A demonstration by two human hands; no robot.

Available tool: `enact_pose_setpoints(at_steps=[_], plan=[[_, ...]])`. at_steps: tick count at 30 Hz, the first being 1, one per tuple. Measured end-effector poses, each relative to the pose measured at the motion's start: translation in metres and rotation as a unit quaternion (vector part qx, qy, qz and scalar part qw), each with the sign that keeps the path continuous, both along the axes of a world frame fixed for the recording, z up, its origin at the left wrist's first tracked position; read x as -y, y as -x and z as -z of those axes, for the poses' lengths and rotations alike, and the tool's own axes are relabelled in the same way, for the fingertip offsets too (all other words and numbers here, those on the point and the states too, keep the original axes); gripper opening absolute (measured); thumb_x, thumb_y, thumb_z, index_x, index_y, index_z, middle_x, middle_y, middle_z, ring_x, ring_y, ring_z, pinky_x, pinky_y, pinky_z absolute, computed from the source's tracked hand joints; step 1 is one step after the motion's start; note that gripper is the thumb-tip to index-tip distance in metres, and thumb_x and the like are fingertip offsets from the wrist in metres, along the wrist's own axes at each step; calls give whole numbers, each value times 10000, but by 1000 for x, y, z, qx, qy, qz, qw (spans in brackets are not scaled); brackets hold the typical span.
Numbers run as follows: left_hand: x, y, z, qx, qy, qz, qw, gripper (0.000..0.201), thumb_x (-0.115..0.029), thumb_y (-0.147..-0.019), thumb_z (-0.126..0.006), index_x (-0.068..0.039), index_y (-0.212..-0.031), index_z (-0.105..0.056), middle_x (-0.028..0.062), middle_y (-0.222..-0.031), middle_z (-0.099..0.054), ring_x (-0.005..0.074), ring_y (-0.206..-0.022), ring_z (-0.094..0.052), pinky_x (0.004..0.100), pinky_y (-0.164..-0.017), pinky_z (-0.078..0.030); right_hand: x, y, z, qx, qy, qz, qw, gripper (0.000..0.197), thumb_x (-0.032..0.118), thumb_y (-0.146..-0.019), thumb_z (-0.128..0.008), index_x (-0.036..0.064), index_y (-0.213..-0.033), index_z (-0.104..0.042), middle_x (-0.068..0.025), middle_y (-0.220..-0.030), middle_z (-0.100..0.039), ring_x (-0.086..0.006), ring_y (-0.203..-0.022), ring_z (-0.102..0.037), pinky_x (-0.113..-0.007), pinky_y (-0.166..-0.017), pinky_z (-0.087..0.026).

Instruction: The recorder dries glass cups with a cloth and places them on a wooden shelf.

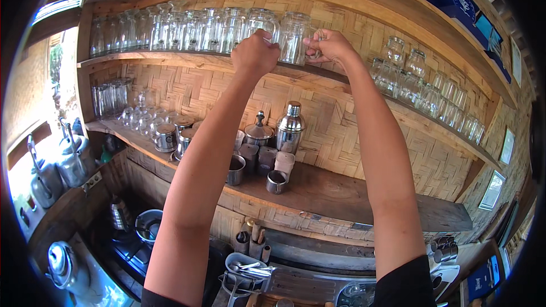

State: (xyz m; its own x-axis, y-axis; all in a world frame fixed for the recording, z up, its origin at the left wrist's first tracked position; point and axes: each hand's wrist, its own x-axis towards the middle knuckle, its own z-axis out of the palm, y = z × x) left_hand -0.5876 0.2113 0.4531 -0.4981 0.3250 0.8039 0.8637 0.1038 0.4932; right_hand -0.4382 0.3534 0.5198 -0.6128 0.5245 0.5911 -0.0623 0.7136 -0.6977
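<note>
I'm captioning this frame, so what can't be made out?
Head view: whether the left hand grips anything; its own back covers the grasp.
Head view: part of the lower shelf, behind the left forearm.
Head view: the right sleeve, cut off by the lower edge.

Clear glass mug (294, 37) at shelf edge (187, 58)

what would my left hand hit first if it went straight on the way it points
Probably the glass mug just beyond your left hand, though depth is unclear and they may be touching.
</note>
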Motion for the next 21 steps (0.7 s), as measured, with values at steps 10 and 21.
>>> enact_pose_setpoints(at_steps=[10,21], plan=[[3,-3,3,-1,-30,24,999,563,-617,-762,-749,-158,-1087,-731,44,-1024,-750,264,-984,-705,411,-828,-539,4,7,12,-50,-67,18,996,273,148,-848,-800,6,-863,-568,-98,-792,-665,-167,-672,-678,-349,-583,-628],[8,0,1,-1,-48,21,999,617,-561,-708,-837,-90,-1095,-742,60,-1041,-749,251,-978,-705,382,-844,-544,12,15,16,-5,-197,75,978,318,242,-905,-758,-2,-882,-555,-74,-765,-650,-133,-685,-655,-297,-602,-603]])
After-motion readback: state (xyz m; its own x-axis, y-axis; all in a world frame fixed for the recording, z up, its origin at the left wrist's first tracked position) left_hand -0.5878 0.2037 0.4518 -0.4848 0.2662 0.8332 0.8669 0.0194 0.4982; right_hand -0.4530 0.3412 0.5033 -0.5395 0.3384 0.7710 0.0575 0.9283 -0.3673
